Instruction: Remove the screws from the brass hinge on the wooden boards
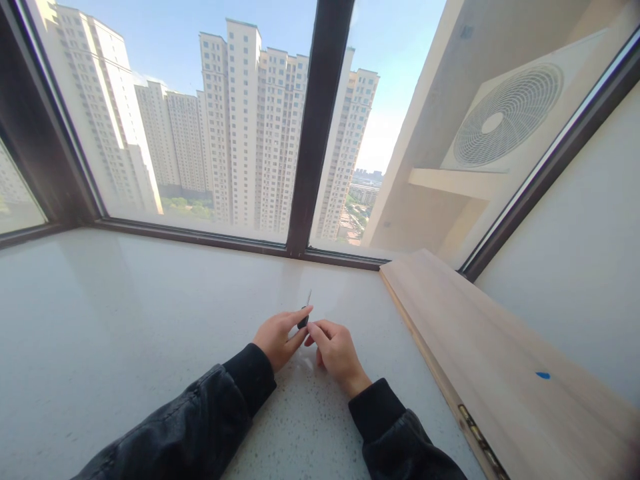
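Over the pale speckled sill, a small key (pixel 303 321) with a black head is held up, its thin metal blade pointing away toward the window. My left hand (pixel 280 339) is closed on it, thumb on one side and fingers on the other. Close beside it, my right hand (pixel 336 350) pinches the lower end of the black head between thumb and forefinger, the other fingers curled under. Part of the head is hidden by the fingertips of both hands.
The speckled white sill (pixel 150 320) runs beneath both hands up to a dark window frame (pixel 300 200). A light wooden board (pixel 480 347) with a metal fitting (pixel 477 433) in its edge and a blue mark (pixel 543 375) lies along the right. Outside are tall buildings and an air-conditioner unit (pixel 505 120).
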### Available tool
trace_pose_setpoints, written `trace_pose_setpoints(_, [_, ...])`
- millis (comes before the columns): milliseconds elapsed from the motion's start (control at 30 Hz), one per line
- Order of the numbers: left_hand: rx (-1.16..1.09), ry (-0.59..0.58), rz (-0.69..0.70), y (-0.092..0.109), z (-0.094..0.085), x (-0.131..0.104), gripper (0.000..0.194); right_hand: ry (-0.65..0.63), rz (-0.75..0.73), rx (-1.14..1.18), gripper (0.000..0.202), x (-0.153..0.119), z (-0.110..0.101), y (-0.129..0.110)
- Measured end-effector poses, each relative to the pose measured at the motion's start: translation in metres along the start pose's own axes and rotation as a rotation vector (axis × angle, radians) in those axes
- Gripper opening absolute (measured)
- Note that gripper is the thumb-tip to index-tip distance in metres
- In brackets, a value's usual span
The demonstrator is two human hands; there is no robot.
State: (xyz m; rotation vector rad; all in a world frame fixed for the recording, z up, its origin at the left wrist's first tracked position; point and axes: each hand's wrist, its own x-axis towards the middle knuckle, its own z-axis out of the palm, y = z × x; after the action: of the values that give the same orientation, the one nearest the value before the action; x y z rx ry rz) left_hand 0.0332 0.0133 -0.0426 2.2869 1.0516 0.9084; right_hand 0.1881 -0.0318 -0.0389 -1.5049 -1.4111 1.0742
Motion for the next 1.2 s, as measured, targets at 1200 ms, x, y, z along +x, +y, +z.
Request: trace_pose_setpoints(1200, [-0.214,-0.085,0.105,0.012,0.000,-0.009,0.018,0.094,-0.104,0.163,0.029,0.003,-0.001,0.012])
